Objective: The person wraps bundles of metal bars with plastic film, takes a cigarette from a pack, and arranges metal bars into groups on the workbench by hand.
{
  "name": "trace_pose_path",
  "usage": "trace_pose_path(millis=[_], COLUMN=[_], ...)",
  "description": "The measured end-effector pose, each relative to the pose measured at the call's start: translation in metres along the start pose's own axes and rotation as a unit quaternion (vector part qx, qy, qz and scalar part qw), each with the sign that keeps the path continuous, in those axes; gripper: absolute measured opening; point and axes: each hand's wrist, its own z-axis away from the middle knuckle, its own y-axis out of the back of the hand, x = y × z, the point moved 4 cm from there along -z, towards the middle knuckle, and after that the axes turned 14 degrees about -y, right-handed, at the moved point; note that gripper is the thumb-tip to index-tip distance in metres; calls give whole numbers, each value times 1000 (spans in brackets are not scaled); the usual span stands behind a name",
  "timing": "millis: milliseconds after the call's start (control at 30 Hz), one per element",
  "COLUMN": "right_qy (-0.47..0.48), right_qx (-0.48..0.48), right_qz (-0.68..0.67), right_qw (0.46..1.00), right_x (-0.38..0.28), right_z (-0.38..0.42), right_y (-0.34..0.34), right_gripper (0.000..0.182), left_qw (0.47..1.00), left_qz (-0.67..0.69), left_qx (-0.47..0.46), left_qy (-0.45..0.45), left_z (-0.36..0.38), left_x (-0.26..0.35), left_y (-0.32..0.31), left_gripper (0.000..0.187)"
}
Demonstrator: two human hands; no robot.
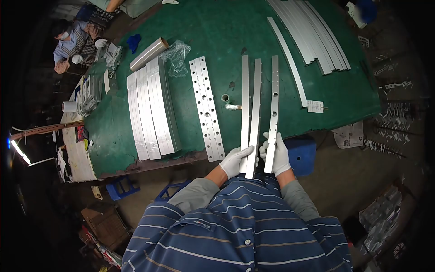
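My left hand (237, 162), in a white glove, is closed around the near ends of two long silver metal bars (245, 109), which lie side by side and point away from me. In my white-gloved right hand (280, 156) is a third metal bar (273, 104), with holes along its face; the fingers wrap its lower part. A narrow gap separates it from the other two. Left of these bars, a pair of metal strips with rows of holes (206, 109) lies on the green table (235, 27).
Plastic-wrapped bars (149, 113) lie at left, below a film roll (148, 53) and crumpled plastic (177, 56). More bars (312, 36) lie at the far right, near a long single bar (287, 59) and a paper tag (315, 106). A blue stool (301, 156) stands under the edge. Another person (74, 47) sits far left.
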Motion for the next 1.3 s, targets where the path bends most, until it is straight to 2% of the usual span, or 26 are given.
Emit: trace_pose_path(millis=[133, 167, 200, 267, 300, 433, 633, 767, 800, 900, 967, 1100, 1300], right_qy=[-20, 25, 68, 151, 149, 92, 23, -50, -55, -103, -132, -131, -105], right_qx=[28, 89, 149, 262, 260, 280, 179, 89, 84, 52, 40, 49, 45], right_qz=[61, 137, 211, 352, 354, 473, 435, 299, 306, 204, 181, 126, 230], right_qw=[998, 986, 964, 886, 886, 830, 882, 949, 947, 972, 974, 982, 966], right_x=[2, 2, 2, 0, -2, -12, -17, -17, -20, -18, -13, -9, 9], right_z=[2, 1, 1, 6, 7, 16, 7, -23, -29, -44, -50, -41, -49], right_y=[4, 2, -2, -10, -15, -37, -32, -23, -22, -21, -26, -46, -122], right_gripper=[50, 49, 49, 49, 49, 47, 43, 41, 41, 40, 40, 39, 37], left_qw=[1000, 1000, 999, 997, 997, 994, 991, 985, 985, 959, 949, 921, 916], left_qz=[-1, -18, -33, -62, -60, -57, -118, -153, -147, -252, -276, -360, -313], left_qx=[-6, 4, 15, 38, 41, 90, 54, 44, 51, 80, 102, 92, 113], left_qy=[-19, -23, -26, -32, -34, -27, -43, -69, -75, -100, -112, -120, -224], left_z=[-5, -9, -12, -14, -13, -5, -2, -2, -3, 1, 6, 15, 51], left_x=[-11, -13, -16, -21, -19, -11, -17, -25, -26, -26, -23, -13, 19], left_y=[0, 0, 0, 1, -1, -10, -1, 2, 1, -3, -1, 2, 20], left_gripper=[41, 43, 44, 47, 47, 50, 52, 57, 57, 60, 61, 59, 57])
